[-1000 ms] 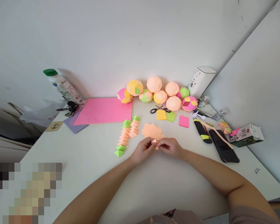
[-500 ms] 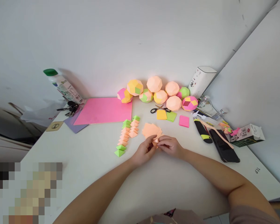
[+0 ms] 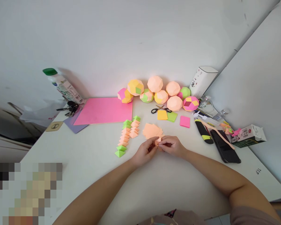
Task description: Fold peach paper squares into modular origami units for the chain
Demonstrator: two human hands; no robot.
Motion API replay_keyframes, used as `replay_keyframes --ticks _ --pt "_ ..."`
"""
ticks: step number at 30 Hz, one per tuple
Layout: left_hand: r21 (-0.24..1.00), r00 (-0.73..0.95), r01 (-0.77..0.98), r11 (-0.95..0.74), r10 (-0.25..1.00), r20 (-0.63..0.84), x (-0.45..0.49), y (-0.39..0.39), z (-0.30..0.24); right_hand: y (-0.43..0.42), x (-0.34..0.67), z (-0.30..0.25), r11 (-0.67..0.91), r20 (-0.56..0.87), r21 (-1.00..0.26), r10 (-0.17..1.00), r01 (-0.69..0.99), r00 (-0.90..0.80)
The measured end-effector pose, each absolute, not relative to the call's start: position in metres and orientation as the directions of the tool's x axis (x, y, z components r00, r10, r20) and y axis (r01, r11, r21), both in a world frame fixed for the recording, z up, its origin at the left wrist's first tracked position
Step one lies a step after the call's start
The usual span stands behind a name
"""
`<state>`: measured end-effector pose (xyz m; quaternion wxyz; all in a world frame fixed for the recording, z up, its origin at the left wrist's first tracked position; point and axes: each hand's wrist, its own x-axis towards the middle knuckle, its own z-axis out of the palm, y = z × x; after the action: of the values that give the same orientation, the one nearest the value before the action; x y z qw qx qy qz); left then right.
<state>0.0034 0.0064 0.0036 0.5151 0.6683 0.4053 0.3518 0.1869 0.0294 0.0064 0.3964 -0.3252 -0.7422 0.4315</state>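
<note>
My left hand (image 3: 144, 152) and my right hand (image 3: 172, 146) meet over the white table (image 3: 89, 156), both pinching a small folded peach paper piece (image 3: 157, 142) between fingertips. Just behind them lies a loose pile of peach paper squares (image 3: 151, 130). To the left runs a double row of folded peach and green paper units (image 3: 127, 134).
Several paper polyhedron balls (image 3: 160, 92) line the wall, with black scissors (image 3: 159, 110), yellow, green and pink note pads (image 3: 170, 118) before them. A pink sheet (image 3: 104, 110), keys (image 3: 70, 107) and a bottle (image 3: 61, 85) sit left. A phone (image 3: 224, 142), marker (image 3: 203, 131) and carton (image 3: 248, 135) lie right.
The hands stay in place; the fingers have shifted slightly on the peach piece, turning and pressing it. Nothing else moved.
</note>
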Motion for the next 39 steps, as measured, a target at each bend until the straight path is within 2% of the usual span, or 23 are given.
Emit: replay_keyframes --ticks 4,7,15,20,27,39 --pt "0.977 0.404 0.161 -0.142 0.912 0.066 0.004 0.008 0.0 0.027 0.188 0.006 0.228 0.146 -0.964 0.881 0.133 -0.449" --pt "0.976 0.402 0.156 -0.15 0.913 0.076 0.004 0.008 -0.001 0.027 0.188 0.005 0.152 0.085 -0.982 0.886 0.112 -0.456" --pt "0.905 0.448 0.302 -0.3 0.882 0.144 0.006 0.005 -0.002 0.03 0.189 -0.003 0.192 0.096 -0.971 0.854 0.139 -0.511" --pt "0.883 0.456 0.318 -0.346 0.872 0.178 0.007 0.005 -0.003 0.031 0.19 -0.004 0.176 0.065 -0.97 0.851 0.167 -0.521" --pt "0.932 0.478 0.247 -0.264 0.87 0.12 0.004 0.007 0.002 0.031 0.189 0.004 0.114 0.019 -0.984 0.833 0.138 -0.553" --pt "0.927 0.509 0.252 -0.278 0.853 0.118 0.004 0.008 0.001 0.03 0.189 -0.002 0.182 0.052 -0.967 0.822 0.176 -0.567"
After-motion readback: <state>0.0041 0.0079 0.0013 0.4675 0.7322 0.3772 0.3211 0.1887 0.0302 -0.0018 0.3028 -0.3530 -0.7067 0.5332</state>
